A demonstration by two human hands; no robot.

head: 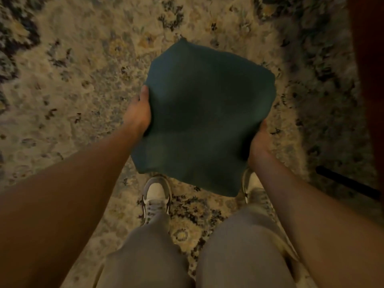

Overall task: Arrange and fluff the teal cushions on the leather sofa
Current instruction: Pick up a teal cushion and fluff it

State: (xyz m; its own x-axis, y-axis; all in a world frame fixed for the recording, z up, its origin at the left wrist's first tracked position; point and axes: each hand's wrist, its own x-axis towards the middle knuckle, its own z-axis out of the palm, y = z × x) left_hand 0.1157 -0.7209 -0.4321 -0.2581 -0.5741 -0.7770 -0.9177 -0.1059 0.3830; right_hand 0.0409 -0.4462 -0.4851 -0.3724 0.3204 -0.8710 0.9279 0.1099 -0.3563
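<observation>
The fingers of the left hand curl over the left edge of a square, dark teal fabric cushion, the thumb lying on its top face, while the right hand cups the near right edge, most of its fingers hidden beneath the fabric, so how tightly they close cannot be told beyond that they hold the cushion. The cushion hangs in the air between the two hands, held flat-side up in front of the person's knees in grey trousers and above two white and grey sneakers. Below lies a beige, floral-patterned woven rug; a dark strip, too blurred to identify, lies on it at the near right, and a dark reddish-brown mass, possibly the sofa's edge, runs along the right. The step in hand looks like fluffing: to do it well, both hands should press inward from opposite edges, then turn the cushion and repeat on the other pair, keeping the grip even so the filling spreads into the corners. No container is in view.
</observation>
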